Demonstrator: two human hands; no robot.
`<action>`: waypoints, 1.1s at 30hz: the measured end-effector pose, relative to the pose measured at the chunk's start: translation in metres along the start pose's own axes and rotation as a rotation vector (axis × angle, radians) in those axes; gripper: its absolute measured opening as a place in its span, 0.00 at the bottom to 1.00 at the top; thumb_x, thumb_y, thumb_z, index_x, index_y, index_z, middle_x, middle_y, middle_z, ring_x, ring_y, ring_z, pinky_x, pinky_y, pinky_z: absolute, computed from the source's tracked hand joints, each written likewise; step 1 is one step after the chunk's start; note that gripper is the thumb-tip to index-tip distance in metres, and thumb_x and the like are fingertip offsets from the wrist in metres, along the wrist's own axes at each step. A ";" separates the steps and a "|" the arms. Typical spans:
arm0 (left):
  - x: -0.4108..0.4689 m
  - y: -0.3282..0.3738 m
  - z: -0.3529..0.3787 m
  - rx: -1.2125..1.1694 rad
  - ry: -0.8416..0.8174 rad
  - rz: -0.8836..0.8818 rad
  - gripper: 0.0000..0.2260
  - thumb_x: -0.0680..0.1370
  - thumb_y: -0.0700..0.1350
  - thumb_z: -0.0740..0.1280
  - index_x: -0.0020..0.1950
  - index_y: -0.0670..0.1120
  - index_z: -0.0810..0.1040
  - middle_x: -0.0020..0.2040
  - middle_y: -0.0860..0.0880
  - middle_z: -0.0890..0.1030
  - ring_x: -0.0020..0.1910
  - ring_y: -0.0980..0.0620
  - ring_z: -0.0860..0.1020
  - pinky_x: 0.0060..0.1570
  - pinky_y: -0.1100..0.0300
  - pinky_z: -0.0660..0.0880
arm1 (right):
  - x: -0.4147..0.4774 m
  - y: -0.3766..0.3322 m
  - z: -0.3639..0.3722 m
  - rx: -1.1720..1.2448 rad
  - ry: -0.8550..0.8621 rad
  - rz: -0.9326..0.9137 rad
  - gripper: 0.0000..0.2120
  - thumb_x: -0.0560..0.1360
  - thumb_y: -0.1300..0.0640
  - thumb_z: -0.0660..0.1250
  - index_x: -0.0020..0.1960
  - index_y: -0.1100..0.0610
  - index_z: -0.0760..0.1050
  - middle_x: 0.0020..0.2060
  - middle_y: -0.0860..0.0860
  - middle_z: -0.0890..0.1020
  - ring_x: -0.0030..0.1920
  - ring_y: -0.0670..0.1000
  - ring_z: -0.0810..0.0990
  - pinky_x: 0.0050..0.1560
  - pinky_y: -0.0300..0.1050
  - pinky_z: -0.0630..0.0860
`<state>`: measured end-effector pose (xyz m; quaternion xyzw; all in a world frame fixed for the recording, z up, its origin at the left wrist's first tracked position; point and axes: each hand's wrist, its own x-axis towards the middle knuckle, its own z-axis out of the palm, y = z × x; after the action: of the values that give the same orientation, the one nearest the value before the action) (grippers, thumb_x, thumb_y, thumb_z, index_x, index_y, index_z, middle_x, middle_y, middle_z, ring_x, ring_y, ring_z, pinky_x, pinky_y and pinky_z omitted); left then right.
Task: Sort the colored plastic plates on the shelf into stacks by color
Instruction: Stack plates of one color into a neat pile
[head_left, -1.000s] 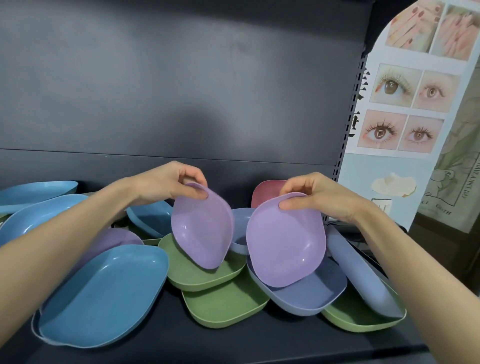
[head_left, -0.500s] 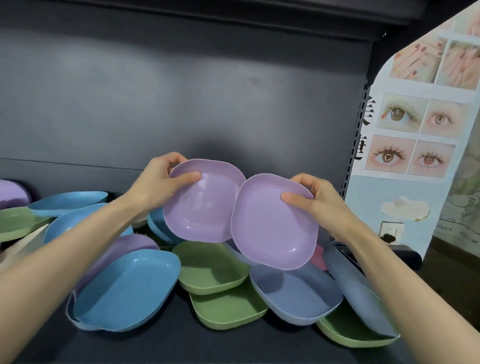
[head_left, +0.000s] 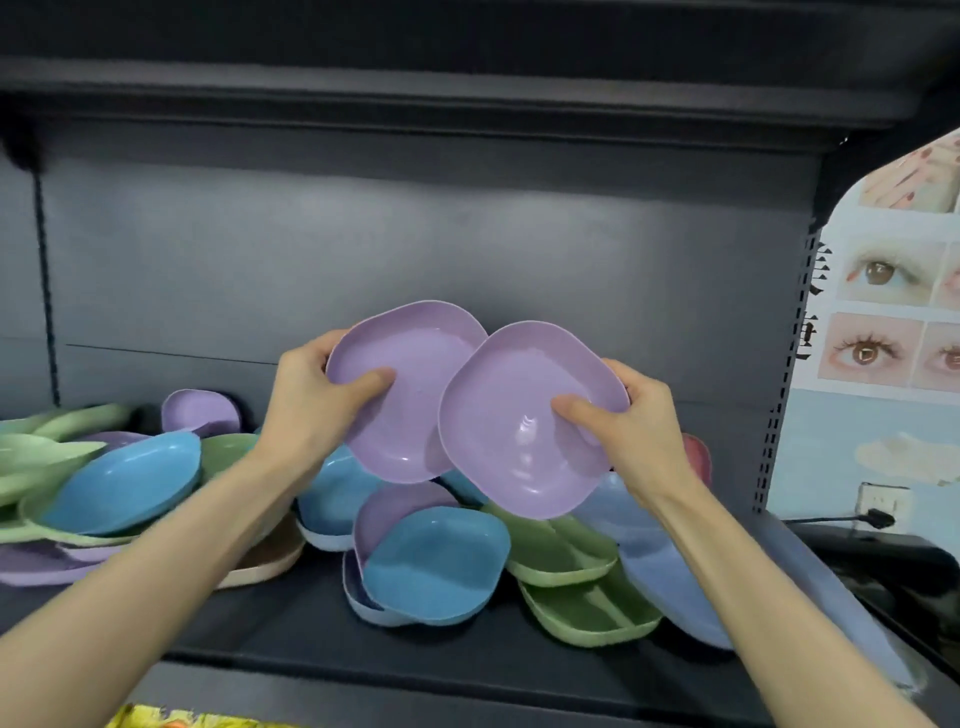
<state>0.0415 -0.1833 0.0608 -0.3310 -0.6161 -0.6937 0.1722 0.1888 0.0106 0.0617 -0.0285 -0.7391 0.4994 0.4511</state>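
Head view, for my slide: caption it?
Left hand grips rear purple plate, right hand front purple plate, above a cluttered shelf.

Two lilac plates above blue, green and periwinkle plates on a dark grey shelf.

No writing here that you can read.
The only lettering you see is a column of black characters down the left edge of the poster on the right, next to its eye photographs. They sit hard against the perforated shelf post, show only in part, and are too blurred to make out.
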 end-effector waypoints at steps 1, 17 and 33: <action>-0.001 0.000 -0.019 0.008 0.005 0.007 0.11 0.72 0.34 0.70 0.49 0.49 0.79 0.41 0.53 0.81 0.33 0.63 0.78 0.32 0.71 0.74 | -0.006 -0.004 0.016 0.017 0.005 -0.002 0.10 0.69 0.68 0.71 0.45 0.54 0.80 0.35 0.46 0.82 0.34 0.46 0.79 0.33 0.37 0.76; -0.017 -0.060 -0.302 0.289 0.107 -0.076 0.08 0.75 0.38 0.68 0.48 0.46 0.69 0.41 0.53 0.75 0.39 0.58 0.73 0.37 0.67 0.69 | -0.078 -0.033 0.301 0.122 0.045 0.012 0.10 0.69 0.65 0.71 0.44 0.54 0.73 0.38 0.47 0.78 0.36 0.43 0.76 0.33 0.30 0.72; 0.103 -0.140 -0.493 0.410 0.312 -0.044 0.05 0.75 0.39 0.68 0.49 0.45 0.74 0.41 0.56 0.78 0.35 0.60 0.75 0.37 0.63 0.73 | 0.004 -0.019 0.563 0.277 -0.083 0.031 0.10 0.72 0.65 0.68 0.45 0.53 0.70 0.41 0.48 0.78 0.42 0.50 0.77 0.41 0.41 0.75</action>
<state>-0.2449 -0.6178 0.0159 -0.1646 -0.7168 -0.6005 0.3137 -0.1965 -0.3983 0.0258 0.0432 -0.6808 0.6043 0.4118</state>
